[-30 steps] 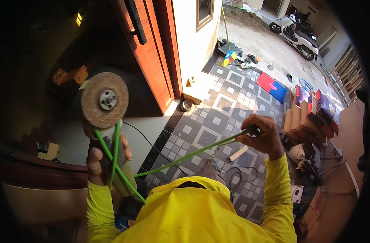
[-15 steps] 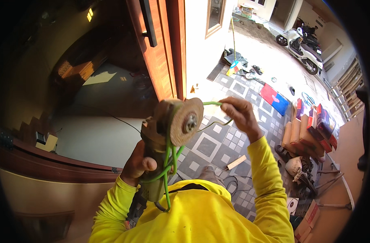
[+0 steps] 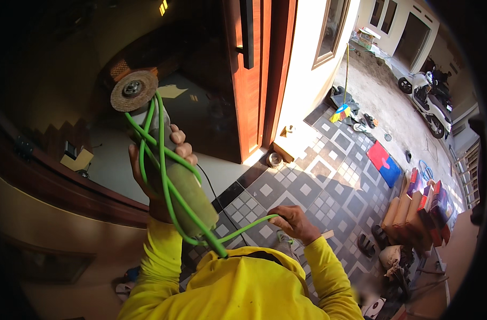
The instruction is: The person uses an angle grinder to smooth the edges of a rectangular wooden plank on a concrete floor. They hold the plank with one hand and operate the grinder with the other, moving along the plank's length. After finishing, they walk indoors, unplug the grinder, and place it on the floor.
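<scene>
Item one, in my left grip [image 3: 142, 178]: angle grinder [image 3: 187, 189], olive and grey body, fingers curled round its middle, thumb along the near side; I cannot see the palm behind it. Abrasive disc [image 3: 121, 97], brown, worn, with metal hub, above and left of that grip, facing up. Item two: green cord [image 3: 249, 227], crossed in several lengths over the grinder, one run stretching right from the tail end. My right grip [image 3: 292, 223], lower and to the right, is pinched closed on this run; I cannot tell how much cord lies inside the fingers. Surroundings: red-brown door [image 3: 252, 106], ahead and right of the left grip; patterned tile floor [image 3: 266, 190], beneath the right; red and blue doormat [image 3: 385, 162], stacked cartons [image 3: 401, 212] and white scooter [image 3: 426, 98], farther off to its right.
</scene>
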`<state>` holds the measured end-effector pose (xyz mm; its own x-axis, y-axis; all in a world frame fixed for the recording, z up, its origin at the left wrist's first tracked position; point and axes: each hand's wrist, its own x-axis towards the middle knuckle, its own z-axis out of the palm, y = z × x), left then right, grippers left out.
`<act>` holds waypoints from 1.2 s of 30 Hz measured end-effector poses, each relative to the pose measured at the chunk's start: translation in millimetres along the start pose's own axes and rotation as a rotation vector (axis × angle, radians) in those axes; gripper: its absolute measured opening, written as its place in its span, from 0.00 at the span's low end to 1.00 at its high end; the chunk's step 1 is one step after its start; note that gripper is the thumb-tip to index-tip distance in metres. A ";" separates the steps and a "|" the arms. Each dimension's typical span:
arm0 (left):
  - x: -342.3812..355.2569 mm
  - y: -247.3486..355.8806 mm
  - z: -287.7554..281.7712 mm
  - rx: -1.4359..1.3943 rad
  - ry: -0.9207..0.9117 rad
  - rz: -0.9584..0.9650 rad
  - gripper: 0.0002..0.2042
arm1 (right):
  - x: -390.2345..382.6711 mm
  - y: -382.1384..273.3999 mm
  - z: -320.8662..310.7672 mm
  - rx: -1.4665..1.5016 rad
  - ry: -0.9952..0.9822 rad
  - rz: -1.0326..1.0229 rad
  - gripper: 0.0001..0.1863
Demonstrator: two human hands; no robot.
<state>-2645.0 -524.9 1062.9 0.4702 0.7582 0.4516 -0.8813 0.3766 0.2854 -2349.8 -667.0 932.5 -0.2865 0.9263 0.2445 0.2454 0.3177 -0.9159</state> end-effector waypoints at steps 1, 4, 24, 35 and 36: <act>-9.9 7.5 -4.2 0.048 0.018 -0.074 0.40 | 7.1 6.2 -16.7 -0.145 -0.064 0.047 0.19; -47.5 33.3 -18.1 0.235 0.040 -0.406 0.41 | 40.3 -11.4 -62.7 -0.393 0.030 0.118 0.20; -75.1 15.1 -60.1 0.460 0.372 -0.171 0.45 | 165.7 43.3 -5.9 0.033 0.021 -0.171 0.11; -57.3 44.5 -125.2 0.937 0.838 0.950 0.30 | 215.1 2.6 67.9 -0.362 -0.303 -0.228 0.10; -58.8 50.0 -130.7 0.900 0.851 0.965 0.29 | 224.8 7.9 79.0 -0.321 -0.291 -0.235 0.10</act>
<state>-2722.8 -481.1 940.1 -0.6697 0.6986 0.2520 -0.3603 -0.6023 0.7123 -2485.5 -472.3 955.2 -0.6041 0.7418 0.2913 0.4030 0.5997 -0.6913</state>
